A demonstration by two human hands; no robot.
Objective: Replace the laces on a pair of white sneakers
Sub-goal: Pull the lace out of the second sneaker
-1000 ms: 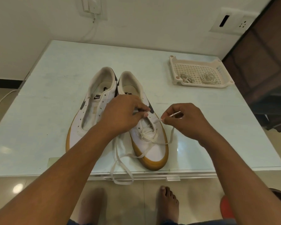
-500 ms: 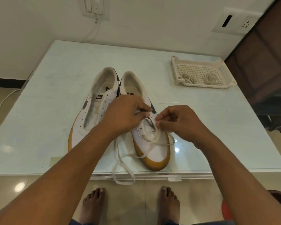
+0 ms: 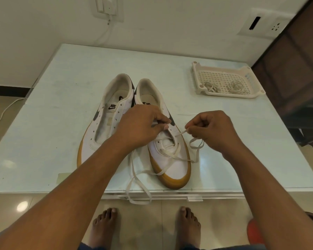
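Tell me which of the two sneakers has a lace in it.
The sneaker nearer the tray: a white lace runs through its front eyelets. The other sneaker has bare eyelets.

Two white sneakers side by side on table (image 3: 61, 105): left-side sneaker (image 3: 122, 105) unlaced. Left hand (image 3: 143, 127) grips right-side sneaker (image 3: 175, 166) at its eyelet edge; right hand (image 3: 213, 130) pinches lace (image 3: 181, 132) end.

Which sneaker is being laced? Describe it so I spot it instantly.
On the pale table, two white gum-soled sneakers stand side by side. Take the right-hand sneaker, the one nearer the white tray. Unlike its unlaced neighbour, it has a white lace threaded through its toe-end eyelets.
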